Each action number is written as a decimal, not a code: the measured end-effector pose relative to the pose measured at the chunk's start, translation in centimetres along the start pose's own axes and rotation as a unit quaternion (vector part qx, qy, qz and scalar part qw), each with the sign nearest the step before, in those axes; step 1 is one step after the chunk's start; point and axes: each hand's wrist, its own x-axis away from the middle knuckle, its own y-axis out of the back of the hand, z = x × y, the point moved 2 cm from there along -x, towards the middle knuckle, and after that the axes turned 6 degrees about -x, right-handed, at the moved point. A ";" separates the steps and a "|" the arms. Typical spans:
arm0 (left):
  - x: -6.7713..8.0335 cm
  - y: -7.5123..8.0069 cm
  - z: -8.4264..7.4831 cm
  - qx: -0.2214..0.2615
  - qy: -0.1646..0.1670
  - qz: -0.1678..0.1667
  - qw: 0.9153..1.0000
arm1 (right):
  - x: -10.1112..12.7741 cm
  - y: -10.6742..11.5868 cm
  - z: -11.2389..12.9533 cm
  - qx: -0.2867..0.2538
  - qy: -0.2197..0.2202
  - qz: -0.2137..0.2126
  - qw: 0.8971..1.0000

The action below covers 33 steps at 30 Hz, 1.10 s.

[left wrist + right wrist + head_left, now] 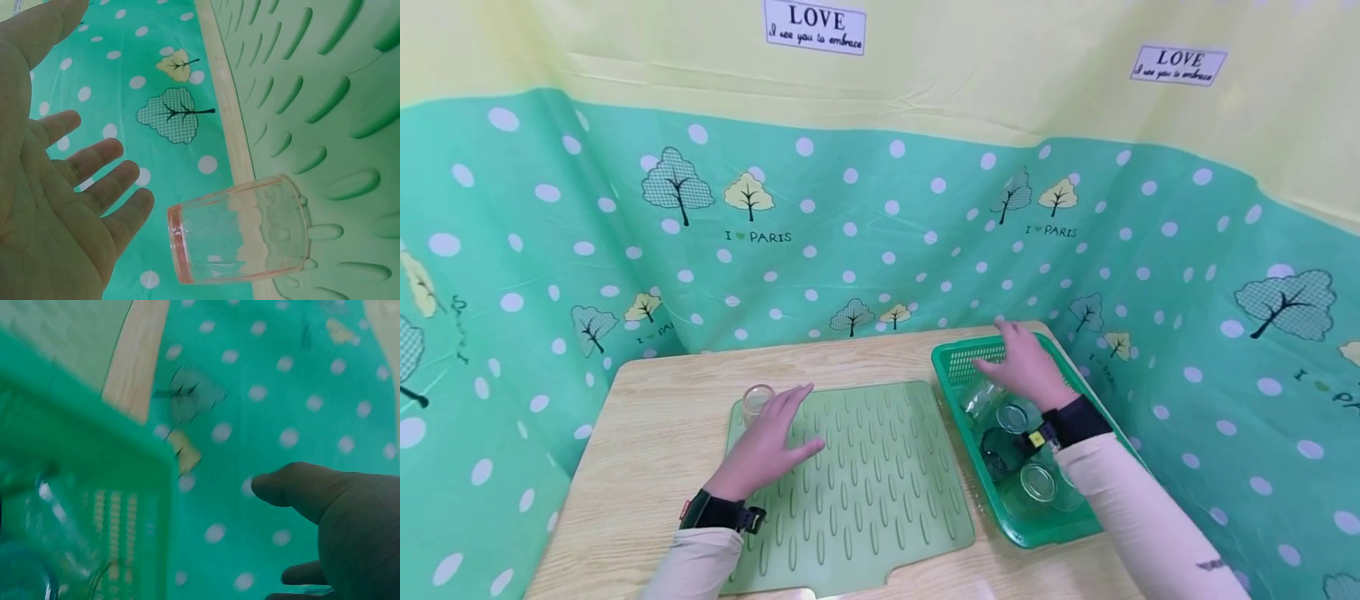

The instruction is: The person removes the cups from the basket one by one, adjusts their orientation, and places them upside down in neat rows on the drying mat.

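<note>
A clear pinkish glass cup (240, 231) stands on the far left corner of a green ridged mat (850, 492), its wider end down. My left hand (767, 446) is above the mat's left side, near the cup, with fingers spread and holding nothing. In the left wrist view the fingers point past the cup, a small gap from it. Over the back part of a green plastic basket (992, 500) my right hand (1028, 367) hovers with thumb and fingers apart, and nothing is in it. Several clear glasses (1038, 482) and a dark glass vessel (997, 454) lie in the basket, partly hidden by the right arm.
The wooden table (625, 467) extends around the mat and basket. A green and yellow curtain (880, 250) with dots and trees hangs close behind the table and along both sides. The basket's raised walls stand right of the mat, with a narrow strip of wood between.
</note>
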 end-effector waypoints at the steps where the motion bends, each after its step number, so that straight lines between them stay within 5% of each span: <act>1: 0.0 0.0 0.0 0.000 0.000 -0.001 1.000 | -0.5 0.2 -1.0 0.007 -0.016 0.014 1.000; 8: 0.6 -0.4 0.2 0.015 0.011 -0.001 1.000 | -2.9 -1.8 -5.9 0.026 -0.068 0.107 0.992; 13: 1.0 -0.4 0.3 0.015 0.019 0.004 1.000 | -3.9 -2.9 -7.8 0.056 -0.067 0.121 0.989; 33: 1.0 -0.3 0.7 0.012 0.032 0.006 0.999 | -5.6 -2.6 -8.0 0.061 -0.084 0.173 0.980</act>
